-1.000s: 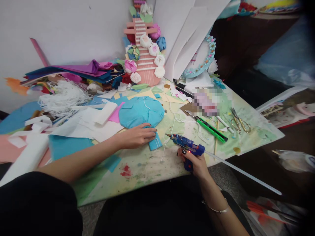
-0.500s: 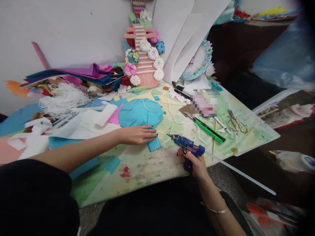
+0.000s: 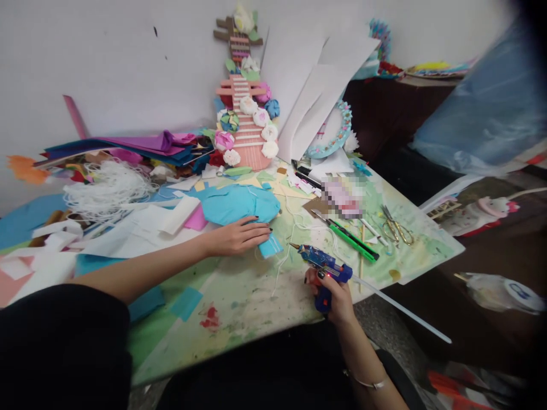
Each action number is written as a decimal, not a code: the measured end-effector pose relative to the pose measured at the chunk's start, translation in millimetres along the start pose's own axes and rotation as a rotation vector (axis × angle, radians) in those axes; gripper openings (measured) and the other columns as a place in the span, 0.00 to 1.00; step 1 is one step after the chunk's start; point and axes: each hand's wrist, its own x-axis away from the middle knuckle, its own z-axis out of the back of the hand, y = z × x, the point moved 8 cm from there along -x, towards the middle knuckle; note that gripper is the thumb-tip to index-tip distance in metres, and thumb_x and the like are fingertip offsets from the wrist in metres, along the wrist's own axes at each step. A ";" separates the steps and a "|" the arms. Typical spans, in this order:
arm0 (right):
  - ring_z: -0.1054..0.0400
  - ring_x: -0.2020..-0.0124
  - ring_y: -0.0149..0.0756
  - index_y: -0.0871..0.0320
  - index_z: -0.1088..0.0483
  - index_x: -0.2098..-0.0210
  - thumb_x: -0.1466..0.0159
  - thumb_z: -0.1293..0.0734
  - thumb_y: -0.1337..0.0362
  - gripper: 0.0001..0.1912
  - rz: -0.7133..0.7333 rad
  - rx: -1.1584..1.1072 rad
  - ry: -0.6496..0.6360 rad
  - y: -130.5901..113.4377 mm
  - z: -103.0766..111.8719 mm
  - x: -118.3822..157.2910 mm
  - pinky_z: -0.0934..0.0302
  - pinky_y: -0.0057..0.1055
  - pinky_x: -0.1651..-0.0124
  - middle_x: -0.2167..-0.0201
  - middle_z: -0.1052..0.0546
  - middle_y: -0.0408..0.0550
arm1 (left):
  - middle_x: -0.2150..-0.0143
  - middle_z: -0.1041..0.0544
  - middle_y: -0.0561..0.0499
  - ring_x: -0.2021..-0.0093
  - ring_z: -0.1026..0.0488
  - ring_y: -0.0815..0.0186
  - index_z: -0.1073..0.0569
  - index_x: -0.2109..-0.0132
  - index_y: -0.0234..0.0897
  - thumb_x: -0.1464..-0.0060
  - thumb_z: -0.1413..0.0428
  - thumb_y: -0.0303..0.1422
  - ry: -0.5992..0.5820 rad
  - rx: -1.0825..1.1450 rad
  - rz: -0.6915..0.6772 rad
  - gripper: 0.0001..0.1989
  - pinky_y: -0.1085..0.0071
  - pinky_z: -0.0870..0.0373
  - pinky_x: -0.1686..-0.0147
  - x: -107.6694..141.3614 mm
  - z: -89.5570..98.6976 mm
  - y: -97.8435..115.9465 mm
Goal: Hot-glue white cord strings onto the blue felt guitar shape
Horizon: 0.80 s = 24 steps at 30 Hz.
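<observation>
My right hand [image 3: 335,293] is wrapped round the grip of a blue glue gun [image 3: 322,262]; a long glue stick [image 3: 401,310] sticks out of its back. The nozzle points left, a short way from my left hand [image 3: 243,236]. That hand lies flat, fingers stretched, over the near edge of a rounded piece covered in blue paper [image 3: 239,202]. Under and beside its fingertips shows a small blue strip [image 3: 271,247] with white string lines on it. A loose white string [image 3: 284,259] lies on the table between the strip and the nozzle.
A green utility knife [image 3: 352,242] with its blade out and gold scissors [image 3: 397,228] lie to the right. A flower-covered pink model [image 3: 252,151] leans on the wall. White string [image 3: 109,188] and papers [image 3: 132,228] pile up at left. The table [image 3: 239,319] ends close to my lap.
The camera view has tilted up, showing more of the wall and the model's top. Both hands keep nearly the same places; the glue gun stays in my right hand.
</observation>
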 end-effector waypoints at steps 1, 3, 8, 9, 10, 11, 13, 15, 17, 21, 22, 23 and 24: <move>0.41 0.82 0.28 0.60 0.29 0.77 0.47 0.30 0.54 0.15 -0.005 -0.019 0.007 0.4 1.3 -0.1 0.47 0.28 0.78 0.78 0.28 0.46 | 0.41 0.30 0.35 0.37 0.37 0.56 0.34 0.41 0.33 0.37 0.56 0.25 0.007 -0.023 0.013 0.19 0.50 0.43 0.37 -4.2 3.5 -2.6; 0.42 0.83 0.28 0.61 0.29 0.77 0.47 0.30 0.53 0.15 -0.006 -0.050 0.023 0.6 4.5 0.0 0.47 0.27 0.79 0.78 0.28 0.46 | 0.41 0.30 0.37 0.37 0.36 0.59 0.34 0.41 0.33 0.37 0.57 0.25 0.031 -0.049 0.069 0.19 0.54 0.42 0.37 -12.6 13.6 -10.3; 0.43 0.83 0.27 0.61 0.30 0.76 0.46 0.30 0.53 0.15 0.020 -0.122 0.028 -3.3 8.4 -1.5 0.48 0.27 0.79 0.77 0.28 0.47 | 0.45 0.26 0.40 0.44 0.29 0.63 0.34 0.43 0.34 0.38 0.57 0.27 0.257 -0.037 0.367 0.19 0.63 0.33 0.44 -24.2 70.3 -47.4; 0.43 0.83 0.27 0.61 0.30 0.77 0.46 0.30 0.53 0.15 0.025 -0.140 0.044 -4.5 9.4 -2.0 0.48 0.26 0.79 0.77 0.28 0.47 | 0.49 0.24 0.42 0.49 0.26 0.63 0.32 0.45 0.34 0.39 0.56 0.27 0.316 -0.027 0.444 0.18 0.66 0.31 0.48 -23.8 86.6 -56.5; 0.44 0.83 0.26 0.61 0.30 0.77 0.46 0.30 0.54 0.15 0.031 -0.160 0.065 -5.7 10.6 -2.4 0.48 0.26 0.80 0.77 0.29 0.46 | 0.54 0.22 0.43 0.55 0.24 0.64 0.30 0.48 0.34 0.41 0.54 0.28 0.378 -0.009 0.520 0.16 0.69 0.29 0.52 -22.6 104.0 -64.8; 0.44 0.83 0.26 0.61 0.31 0.77 0.47 0.30 0.54 0.15 0.038 -0.183 0.092 -6.8 12.3 -2.7 0.49 0.26 0.80 0.78 0.29 0.46 | 0.59 0.21 0.45 0.59 0.24 0.65 0.28 0.51 0.35 0.43 0.52 0.28 0.446 0.023 0.587 0.14 0.71 0.28 0.56 -20.9 122.1 -71.5; 0.44 0.83 0.26 0.60 0.31 0.78 0.47 0.30 0.55 0.15 0.044 -0.225 0.135 -7.6 15.5 -3.1 0.49 0.25 0.80 0.78 0.31 0.45 | 0.63 0.22 0.48 0.62 0.24 0.65 0.27 0.54 0.35 0.46 0.48 0.29 0.594 0.165 0.666 0.13 0.72 0.29 0.59 -18.1 157.1 -77.5; 0.44 0.83 0.26 0.60 0.31 0.78 0.47 0.30 0.55 0.14 0.046 -0.258 0.157 -7.2 18.7 -3.8 0.48 0.25 0.80 0.78 0.31 0.45 | 0.59 0.22 0.47 0.59 0.25 0.64 0.28 0.51 0.35 0.49 0.46 0.30 0.709 0.396 0.681 0.16 0.71 0.28 0.59 -18.4 184.1 -74.6; 0.44 0.83 0.27 0.59 0.31 0.78 0.47 0.30 0.55 0.13 0.064 -0.288 0.170 -7.8 22.5 -5.2 0.48 0.26 0.80 0.78 0.32 0.45 | 0.57 0.22 0.46 0.59 0.24 0.63 0.29 0.48 0.35 0.50 0.45 0.30 0.786 0.596 0.706 0.20 0.70 0.27 0.61 -18.6 202.5 -66.3; 0.43 0.83 0.27 0.59 0.30 0.79 0.48 0.31 0.55 0.13 0.107 -0.350 0.124 -16.1 22.0 -7.1 0.45 0.27 0.79 0.78 0.34 0.44 | 0.58 0.21 0.46 0.62 0.23 0.62 0.28 0.49 0.34 0.51 0.44 0.30 0.884 0.860 0.778 0.19 0.66 0.25 0.62 -12.9 217.0 -48.6; 0.43 0.83 0.27 0.59 0.31 0.80 0.48 0.31 0.55 0.13 0.117 -0.370 0.104 -19.8 20.2 -6.2 0.46 0.27 0.79 0.79 0.35 0.44 | 0.59 0.21 0.45 0.62 0.22 0.61 0.28 0.51 0.34 0.51 0.44 0.30 0.872 0.922 0.800 0.18 0.65 0.24 0.62 -11.0 214.2 -47.0; 0.43 0.83 0.27 0.59 0.31 0.80 0.48 0.31 0.56 0.13 0.129 -0.393 0.085 -24.1 18.3 -4.6 0.47 0.27 0.80 0.79 0.36 0.44 | 0.60 0.21 0.45 0.63 0.22 0.61 0.27 0.52 0.33 0.51 0.43 0.31 0.847 0.988 0.828 0.17 0.64 0.24 0.62 -8.3 208.1 -47.3; 0.44 0.83 0.26 0.59 0.31 0.80 0.48 0.31 0.56 0.13 0.139 -0.417 0.070 -28.5 16.7 -2.2 0.48 0.27 0.80 0.79 0.37 0.43 | 0.61 0.20 0.44 0.64 0.22 0.61 0.26 0.53 0.32 0.51 0.43 0.30 0.817 1.061 0.864 0.16 0.64 0.24 0.63 -4.5 198.7 -49.5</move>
